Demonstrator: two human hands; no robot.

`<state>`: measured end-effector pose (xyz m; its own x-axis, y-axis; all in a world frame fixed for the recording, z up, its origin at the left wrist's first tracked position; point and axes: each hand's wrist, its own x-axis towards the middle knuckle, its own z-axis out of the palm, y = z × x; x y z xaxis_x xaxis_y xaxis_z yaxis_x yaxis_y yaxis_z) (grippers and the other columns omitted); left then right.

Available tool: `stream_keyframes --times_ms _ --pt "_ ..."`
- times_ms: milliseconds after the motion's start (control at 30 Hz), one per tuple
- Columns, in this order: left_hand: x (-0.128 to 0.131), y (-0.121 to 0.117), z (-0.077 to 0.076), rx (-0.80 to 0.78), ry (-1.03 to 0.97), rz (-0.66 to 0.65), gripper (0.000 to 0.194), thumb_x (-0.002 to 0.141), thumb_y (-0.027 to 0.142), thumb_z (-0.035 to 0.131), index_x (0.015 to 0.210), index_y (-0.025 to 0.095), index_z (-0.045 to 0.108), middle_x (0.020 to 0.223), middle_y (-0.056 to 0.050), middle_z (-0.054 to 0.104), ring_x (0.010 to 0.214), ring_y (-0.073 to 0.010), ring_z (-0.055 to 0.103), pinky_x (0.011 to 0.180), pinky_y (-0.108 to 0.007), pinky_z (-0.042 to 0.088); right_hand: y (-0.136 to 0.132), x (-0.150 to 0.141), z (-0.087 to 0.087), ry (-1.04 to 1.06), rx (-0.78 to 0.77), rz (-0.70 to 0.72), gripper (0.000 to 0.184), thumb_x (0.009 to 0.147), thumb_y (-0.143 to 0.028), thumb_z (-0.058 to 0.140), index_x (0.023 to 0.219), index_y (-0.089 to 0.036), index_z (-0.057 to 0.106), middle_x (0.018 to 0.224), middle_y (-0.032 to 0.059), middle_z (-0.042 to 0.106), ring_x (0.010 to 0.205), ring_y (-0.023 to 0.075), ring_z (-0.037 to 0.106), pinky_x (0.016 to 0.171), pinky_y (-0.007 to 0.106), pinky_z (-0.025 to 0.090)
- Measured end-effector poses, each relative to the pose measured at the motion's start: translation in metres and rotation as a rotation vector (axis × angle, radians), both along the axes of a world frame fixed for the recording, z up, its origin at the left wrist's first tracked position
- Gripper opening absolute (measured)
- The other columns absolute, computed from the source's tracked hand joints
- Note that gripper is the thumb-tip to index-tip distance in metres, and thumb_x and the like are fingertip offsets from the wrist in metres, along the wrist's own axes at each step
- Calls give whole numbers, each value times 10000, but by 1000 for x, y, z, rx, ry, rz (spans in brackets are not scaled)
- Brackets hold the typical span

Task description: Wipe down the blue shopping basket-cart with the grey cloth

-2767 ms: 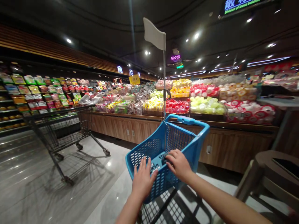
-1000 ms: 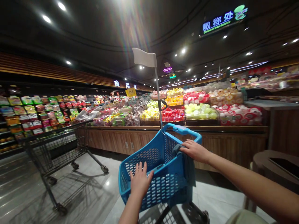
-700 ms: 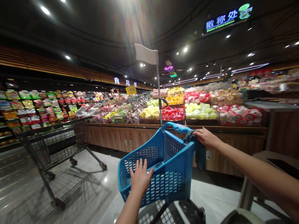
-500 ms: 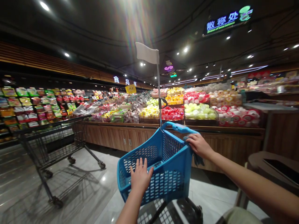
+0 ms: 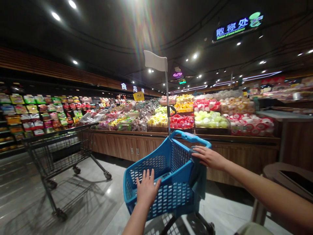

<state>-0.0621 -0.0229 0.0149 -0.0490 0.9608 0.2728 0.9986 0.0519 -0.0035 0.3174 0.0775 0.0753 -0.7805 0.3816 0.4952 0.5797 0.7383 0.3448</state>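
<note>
A small blue plastic shopping cart (image 5: 168, 197) with perforated sides stands in front of me. My left hand (image 5: 146, 189) is at its near side rim, fingers spread and holding nothing. At the upper right corner, below the cart's handle (image 5: 193, 138), my right hand (image 5: 210, 156) presses a grey-blue cloth (image 5: 199, 181) against the rim. The cloth hangs down over the cart's outer side. A white flag (image 5: 156, 61) on a thin pole rises from the cart's far corner.
A black wire shopping cart (image 5: 63, 153) stands at left. Behind runs a wooden display counter (image 5: 112, 143) heaped with packaged sweets. At right, a round brown stool (image 5: 274, 171) carries a dark phone-like slab (image 5: 297, 181). Shelves of bagged goods (image 5: 39, 114) line the left.
My right hand has slid the cloth slightly left and down on the corner; more of the cloth now hangs over the outer side. My left hand has stayed nearly still.
</note>
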Motion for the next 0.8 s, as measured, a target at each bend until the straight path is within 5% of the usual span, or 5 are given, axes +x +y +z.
stream_keyframes --times_ms 233,533,667,800 --pt "5 1 -2 3 -8 -14 646 958 551 231 1491 199 326 1545 -96 321 1448 -316 233 1120 -624 214 13 21 -1 226 29 -39 372 936 -146 430 1259 -230 593 1247 104 631 1232 242 538 1009 459 485" --pt "1 1 -3 42 13 -6 632 962 547 246 1473 195 367 1519 -103 375 1438 -318 261 1128 -627 187 -30 -56 -32 212 67 -30 314 923 -191 515 1212 -251 618 1307 88 604 1324 281 441 1071 590 364" --pt "0 -1 -3 31 6 -17 640 962 551 241 1478 191 353 1519 -99 375 1439 -316 258 1125 -628 196 -34 -68 -27 142 73 -96 374 871 -325 624 1237 -247 612 1325 112 579 1304 352 430 1066 633 321" --pt "0 0 -5 29 -5 -26 648 960 559 236 1482 191 345 1521 -98 373 1441 -322 251 1120 -634 204 -18 -48 -13 11 81 -74 349 897 -190 555 1235 -256 611 1294 109 597 1223 303 510 987 520 443"
